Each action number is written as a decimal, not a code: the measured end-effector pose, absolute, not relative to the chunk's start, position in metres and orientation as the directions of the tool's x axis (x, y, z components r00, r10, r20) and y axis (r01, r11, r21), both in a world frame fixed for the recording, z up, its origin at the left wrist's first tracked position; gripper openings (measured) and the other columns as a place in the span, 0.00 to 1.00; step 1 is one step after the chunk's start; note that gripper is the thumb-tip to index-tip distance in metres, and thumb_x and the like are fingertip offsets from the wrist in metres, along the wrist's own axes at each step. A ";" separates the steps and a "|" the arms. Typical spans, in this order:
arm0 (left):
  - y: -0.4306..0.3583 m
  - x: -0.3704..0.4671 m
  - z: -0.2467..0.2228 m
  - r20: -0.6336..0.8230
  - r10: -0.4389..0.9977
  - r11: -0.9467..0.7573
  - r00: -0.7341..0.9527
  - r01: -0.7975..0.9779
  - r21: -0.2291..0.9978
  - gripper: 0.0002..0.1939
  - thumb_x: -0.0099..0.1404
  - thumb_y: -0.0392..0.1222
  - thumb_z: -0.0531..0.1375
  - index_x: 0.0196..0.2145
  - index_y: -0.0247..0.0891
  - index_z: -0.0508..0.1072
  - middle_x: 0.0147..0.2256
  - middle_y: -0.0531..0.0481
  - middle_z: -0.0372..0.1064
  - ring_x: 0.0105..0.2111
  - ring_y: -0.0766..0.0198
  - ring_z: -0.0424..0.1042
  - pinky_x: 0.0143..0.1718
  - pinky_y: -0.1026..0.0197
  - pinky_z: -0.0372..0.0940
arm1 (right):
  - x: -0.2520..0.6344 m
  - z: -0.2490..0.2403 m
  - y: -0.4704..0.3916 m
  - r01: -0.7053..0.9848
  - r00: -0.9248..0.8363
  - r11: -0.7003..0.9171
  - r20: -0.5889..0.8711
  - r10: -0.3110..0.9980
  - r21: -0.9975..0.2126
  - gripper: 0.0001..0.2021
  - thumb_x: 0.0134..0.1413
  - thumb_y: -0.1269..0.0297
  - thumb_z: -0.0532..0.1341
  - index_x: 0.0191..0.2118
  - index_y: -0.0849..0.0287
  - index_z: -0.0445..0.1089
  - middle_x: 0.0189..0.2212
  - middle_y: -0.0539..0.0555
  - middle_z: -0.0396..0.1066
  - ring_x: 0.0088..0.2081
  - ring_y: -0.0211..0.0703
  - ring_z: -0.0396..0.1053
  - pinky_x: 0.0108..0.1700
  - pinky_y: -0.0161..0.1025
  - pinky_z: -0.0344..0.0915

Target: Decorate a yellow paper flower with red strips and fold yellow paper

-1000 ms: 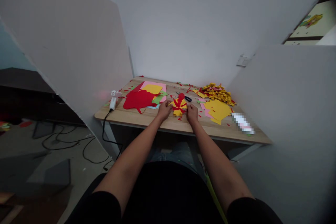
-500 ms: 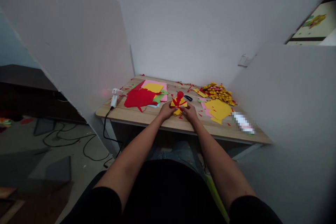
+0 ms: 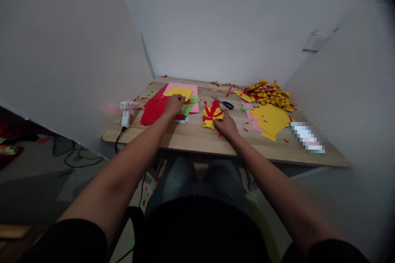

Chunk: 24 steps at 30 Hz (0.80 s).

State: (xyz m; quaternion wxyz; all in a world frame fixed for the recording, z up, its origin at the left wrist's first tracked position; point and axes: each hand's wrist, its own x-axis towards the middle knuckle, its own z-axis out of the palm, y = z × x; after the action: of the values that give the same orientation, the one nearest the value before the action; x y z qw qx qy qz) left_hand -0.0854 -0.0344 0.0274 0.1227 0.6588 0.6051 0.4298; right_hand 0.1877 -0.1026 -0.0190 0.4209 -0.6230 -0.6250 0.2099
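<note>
Head view: looking down at what, on the table [image 3: 191, 141]?

— At a yellow-red piece [image 3: 212, 114], lying near the front edge, about midway along. Yellow below, with red strips across and a red round part at the far end.

— Held or loose?

— Held at the right side, between thumb and fingers of the right hand [image 3: 227, 125].

— And with the left hand [image 3: 174, 105]?

— Well apart from the piece, over the red sheet [image 3: 153, 111] and near the yellow sheet [image 3: 179, 91]. Fingers curled together; impossible to tell grasping from merely closing.

— Under and around those sheets?

— Pink sheet [image 3: 193, 86] behind and beneath the yellow, green scraps [image 3: 195, 99] to the right, a bit of light blue [image 3: 182, 120] peeking out in front.

— Farther left?

— Glue gun [image 3: 125, 111], white, near the table's left end, with cord [image 3: 119, 139] running down over the front edge.

— And to the right?

— Scissors [image 3: 227, 105] just behind the piece, dark handles toward the right. Then yellow sheets [image 3: 271, 121] partly over pink scraps [image 3: 247, 111], with a yellow heap [image 3: 268, 95] behind, flecked with red and pink.
</note>
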 end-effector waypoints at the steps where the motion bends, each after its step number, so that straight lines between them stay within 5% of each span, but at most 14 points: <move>1: -0.032 -0.088 0.024 0.410 0.907 -0.217 -0.099 0.723 0.655 0.08 0.63 0.44 0.62 0.28 0.38 0.72 0.32 0.43 0.72 0.38 0.52 0.70 0.43 0.53 0.62 | 0.189 -0.017 -0.103 0.637 0.135 0.125 0.269 0.954 -0.761 0.29 0.45 0.56 0.67 0.55 0.53 0.65 0.35 0.56 0.75 0.36 0.53 0.71 0.40 0.45 0.64; 4: -0.027 -0.091 0.011 0.411 0.908 -0.190 -0.079 0.796 0.574 0.14 0.57 0.39 0.67 0.42 0.38 0.75 0.45 0.37 0.72 0.47 0.46 0.68 0.48 0.49 0.61 | 0.196 -0.011 -0.101 0.741 0.134 0.134 0.340 0.931 -0.658 0.24 0.53 0.56 0.62 0.55 0.55 0.66 0.35 0.56 0.73 0.37 0.52 0.70 0.42 0.45 0.64; 7: -0.018 -0.090 0.001 0.414 0.910 -0.209 -0.022 0.838 0.504 0.14 0.59 0.40 0.67 0.44 0.38 0.75 0.50 0.36 0.69 0.52 0.43 0.64 0.55 0.42 0.57 | 0.204 -0.010 -0.094 0.777 0.105 0.203 0.442 0.891 -0.596 0.20 0.52 0.63 0.59 0.51 0.58 0.69 0.38 0.58 0.71 0.40 0.51 0.68 0.46 0.47 0.64; 13: 0.011 -0.086 -0.006 0.428 0.902 -0.260 0.053 0.858 0.443 0.11 0.67 0.45 0.58 0.40 0.36 0.76 0.41 0.39 0.72 0.46 0.47 0.67 0.53 0.44 0.57 | 0.188 -0.004 -0.055 0.738 -0.066 0.354 0.461 0.885 -0.574 0.10 0.51 0.69 0.58 0.39 0.58 0.74 0.36 0.57 0.71 0.42 0.50 0.68 0.48 0.46 0.66; 20: 0.023 -0.088 -0.007 0.412 0.892 -0.372 0.186 0.819 0.436 0.10 0.63 0.46 0.59 0.38 0.38 0.77 0.33 0.45 0.72 0.39 0.54 0.69 0.45 0.53 0.60 | 0.129 0.015 0.022 0.607 -0.309 0.600 0.541 0.782 -0.521 0.28 0.49 0.71 0.60 0.59 0.62 0.66 0.54 0.61 0.70 0.57 0.54 0.65 0.62 0.52 0.59; 24: 0.028 -0.087 -0.004 0.413 0.885 -0.400 0.214 0.804 0.440 0.10 0.63 0.42 0.58 0.39 0.39 0.76 0.33 0.47 0.70 0.39 0.55 0.68 0.48 0.52 0.58 | 0.100 0.021 0.056 0.491 -0.465 0.657 0.465 0.753 -0.572 0.22 0.51 0.68 0.63 0.54 0.58 0.71 0.50 0.56 0.73 0.52 0.51 0.69 0.58 0.53 0.62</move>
State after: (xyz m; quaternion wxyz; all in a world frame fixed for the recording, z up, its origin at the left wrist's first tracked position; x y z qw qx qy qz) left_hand -0.0873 0.0275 -0.0036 0.0652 0.7763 0.5440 0.3118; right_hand 0.1000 0.0565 0.0213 0.3592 -0.3719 -0.8364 0.1820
